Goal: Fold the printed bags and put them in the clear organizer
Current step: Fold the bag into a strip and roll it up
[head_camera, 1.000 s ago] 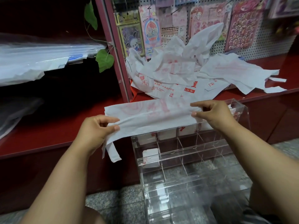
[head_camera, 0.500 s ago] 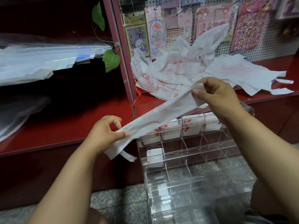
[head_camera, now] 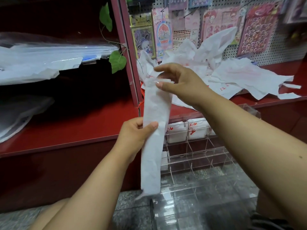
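Note:
A white printed bag, folded into a long narrow strip, hangs upright in front of me. My right hand pinches its top end between thumb and fingers. My left hand grips the strip at mid-height, and the lower end dangles free. Behind it a heap of loose white bags with red print lies on the red shelf. The clear organizer stands on the floor below the shelf, and folded bags fill its back compartments.
The red shelf runs across the left, with stacked clear plastic sheets above it. A pegboard with sticker packs rises behind the heap. A green leaf vine hangs by the red post. Grey stone floor lies underneath.
The strip has swung from slanted to upright. My right hand rose and moved left with the top end; my left hand moved right and slid to the middle.

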Demonstrator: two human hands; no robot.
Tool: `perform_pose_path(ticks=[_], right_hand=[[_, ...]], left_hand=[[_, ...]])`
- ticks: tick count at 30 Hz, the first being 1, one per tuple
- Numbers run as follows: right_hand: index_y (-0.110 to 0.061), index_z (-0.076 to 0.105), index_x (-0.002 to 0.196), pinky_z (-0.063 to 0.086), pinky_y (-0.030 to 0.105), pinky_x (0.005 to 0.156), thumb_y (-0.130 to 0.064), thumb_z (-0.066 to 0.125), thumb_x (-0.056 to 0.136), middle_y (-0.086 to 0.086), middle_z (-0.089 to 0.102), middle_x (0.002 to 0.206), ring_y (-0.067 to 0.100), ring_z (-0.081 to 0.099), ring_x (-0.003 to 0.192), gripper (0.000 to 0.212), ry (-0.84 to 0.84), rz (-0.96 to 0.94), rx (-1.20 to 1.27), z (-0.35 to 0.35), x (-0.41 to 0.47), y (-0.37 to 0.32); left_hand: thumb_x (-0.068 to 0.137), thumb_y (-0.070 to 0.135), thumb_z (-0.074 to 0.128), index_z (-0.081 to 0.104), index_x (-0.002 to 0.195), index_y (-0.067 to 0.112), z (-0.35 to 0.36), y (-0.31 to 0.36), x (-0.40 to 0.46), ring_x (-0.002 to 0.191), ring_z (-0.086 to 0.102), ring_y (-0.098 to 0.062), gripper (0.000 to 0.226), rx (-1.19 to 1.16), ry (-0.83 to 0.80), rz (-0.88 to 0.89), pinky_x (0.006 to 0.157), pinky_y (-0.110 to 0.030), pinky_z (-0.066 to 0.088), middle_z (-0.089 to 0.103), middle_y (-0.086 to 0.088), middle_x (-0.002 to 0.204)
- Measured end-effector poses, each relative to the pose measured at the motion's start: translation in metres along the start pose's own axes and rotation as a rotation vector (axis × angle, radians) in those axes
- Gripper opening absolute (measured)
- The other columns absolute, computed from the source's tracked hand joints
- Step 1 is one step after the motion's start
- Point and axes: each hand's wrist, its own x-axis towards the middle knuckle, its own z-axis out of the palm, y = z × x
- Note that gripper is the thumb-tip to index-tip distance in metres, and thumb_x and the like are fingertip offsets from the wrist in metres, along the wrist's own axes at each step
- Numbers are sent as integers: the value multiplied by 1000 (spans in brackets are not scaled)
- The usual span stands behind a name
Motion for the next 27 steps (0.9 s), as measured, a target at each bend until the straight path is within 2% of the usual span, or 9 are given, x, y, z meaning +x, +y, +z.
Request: perform_pose_path(ticks=[3,7,10,14,16,19,21,24,27], right_hand=[[-26,59,109,50,37,91,-29,68,87,5,67,98,9,63,84,25,103,162,61,5,-16,20],[-24,61,107,54,37,82,-45,78,70,2,69,86,8,63,76,45,-76,372,19,35,-65,55],[-18,63,105,55,31,72,-24,82,73,-6,71,85,7,67,77,38,-118,406,51,48,-83,72],[-11,68,97,56,47,83,-8,78,76,9,73,95,27,69,90,23,-110,383,-41,45,-83,81],[-16,67,86,57,41,78,-10,77,77,4,72,87,22,68,81,15,-151,359,-104,41,-82,81],[-29,60,75,49,25,67,-12,76,78,-11,63,76,3,58,68,24,-229,332,-160,39,-84,78],[-31,62,82,49,18,68,-13,78,76,-14,66,82,-2,61,73,25,-299,337,-171,38,-87,80],[-20,66,104,51,23,78,-17,80,74,-9,69,100,6,65,91,33,-370,353,-243,38,-91,84],[-25,64,88,48,17,69,-19,79,76,-11,67,90,4,63,82,20,-391,339,-289,36,-94,85]], left_hand=[[86,6,67,73,88,9,5,1,2,72,70,-18,7,-237,81,-65,65,-29,58,76,-8,86],[90,8,63,70,93,6,15,1,1,74,72,-22,8,-394,147,-95,67,-34,61,76,-10,86],[91,9,63,67,96,5,21,-1,0,79,72,-23,7,-410,183,-83,69,-35,60,75,-9,87],[90,6,62,64,98,6,20,4,1,75,72,-19,9,-491,163,-74,63,-31,59,75,-5,83],[89,6,63,64,98,6,17,6,2,71,72,-18,9,-488,160,-95,57,-28,57,75,-4,80],[87,5,66,67,92,5,13,6,7,67,72,-18,5,-475,219,-124,56,-28,57,75,-5,75],[87,4,67,67,90,5,9,6,11,70,72,-18,4,-501,281,-105,62,-30,59,75,-5,76],[88,5,67,66,92,6,-2,8,17,73,73,-17,4,-527,362,-77,66,-31,60,76,-2,78],[87,9,70,66,91,8,-12,8,22,71,73,-16,5,-530,438,-72,66,-31,60,75,0,75]])
